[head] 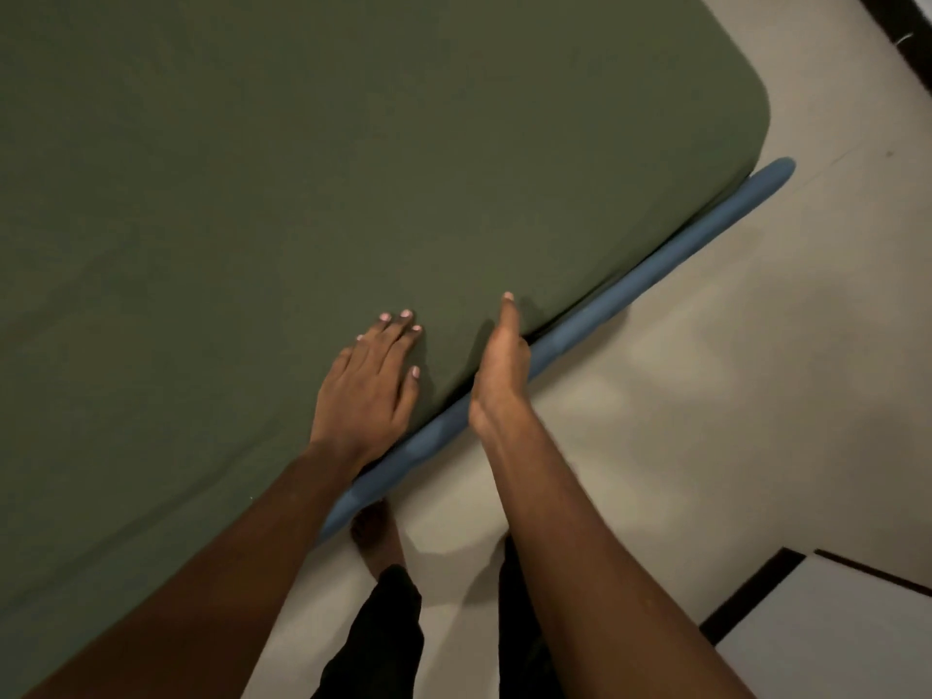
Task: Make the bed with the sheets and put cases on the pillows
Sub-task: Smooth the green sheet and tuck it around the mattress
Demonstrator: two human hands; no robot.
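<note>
Left hand (370, 380): palm down, flat on the olive-green sheet (353, 143), just inside the near edge of the bed. Fingers straight and lightly spread, tips pointing away from the body; nothing held. Forearm crosses the bed's edge from lower left.

Right hand (502, 365): turned on edge, thumb side up, fingers extended and close together, pointing forward along the edge. It holds nothing that can be seen. Its lower side sits at the line where the sheet meets the blue padded bed rail (655, 264); whether it presses on the sheet or slips between sheet and rail cannot be told. The two hands are near each other, not touching.

Sheet: covers all of the mattress top that is in view, lying mostly smooth with faint creases at left, and wraps the rounded far corner (751, 108). The rail runs diagonally below that edge, from near the bare foot (373, 537) up to the corner, and sticks out a little past it.

Surroundings: pale floor (706, 396) to the right of the bed. Black trouser legs (383, 638) at bottom centre. A white panel with a dark border (832, 633) sits at lower right, and a dark skirting strip (903, 27) at upper right.

Limits: the right hand's lower fingers are hidden behind its own upper edge. The left forearm covers part of the rail. The bed is cut off at the left and top, and the light is dim.
</note>
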